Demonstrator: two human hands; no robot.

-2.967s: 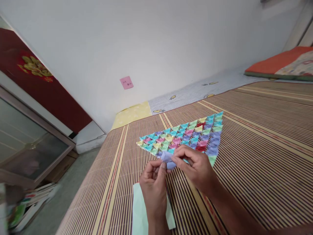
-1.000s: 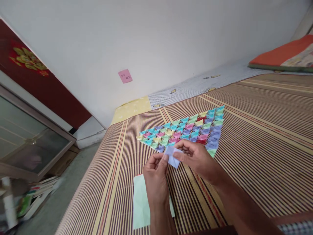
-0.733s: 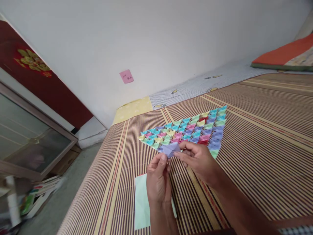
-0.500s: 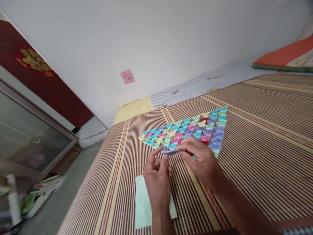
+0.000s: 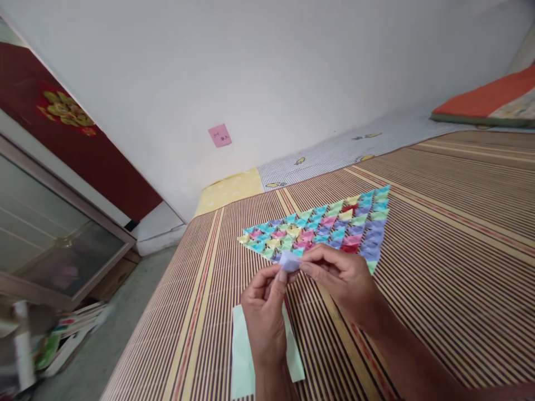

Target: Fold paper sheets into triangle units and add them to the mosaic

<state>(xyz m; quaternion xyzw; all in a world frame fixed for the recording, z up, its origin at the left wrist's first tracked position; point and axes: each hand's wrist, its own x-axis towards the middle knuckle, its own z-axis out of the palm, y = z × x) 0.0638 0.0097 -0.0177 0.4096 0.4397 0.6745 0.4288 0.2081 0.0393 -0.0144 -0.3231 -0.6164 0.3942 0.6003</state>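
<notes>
A small folded piece of lavender paper (image 5: 289, 262) is held up between both hands. My left hand (image 5: 265, 306) pinches its left side, thumb in front and fingers behind. My right hand (image 5: 340, 275) grips the right edge between thumb and index finger. Just beyond the hands lies a triangular arrangement of folded paper pieces (image 5: 328, 221) in blue, green, pink, yellow, red and purple, its near edge partly covered by my hands. Beneath my left wrist is a pale green sheet of paper (image 5: 242, 348), partly hidden by the forearm.
A striped bamboo mat (image 5: 438, 267) covers the bed. Folded orange bedding (image 5: 480, 100) lies at the far right by the wall. A pink note (image 5: 219, 135) is stuck on the wall. Left of the bed, the floor (image 5: 125, 301) holds a glass-panelled door and some clutter (image 5: 62, 337).
The lavender paper has been tilted, so a broad face now shows instead of a thin edge. Both hands stay pinched on it, with the left thumb now higher over its front.
</notes>
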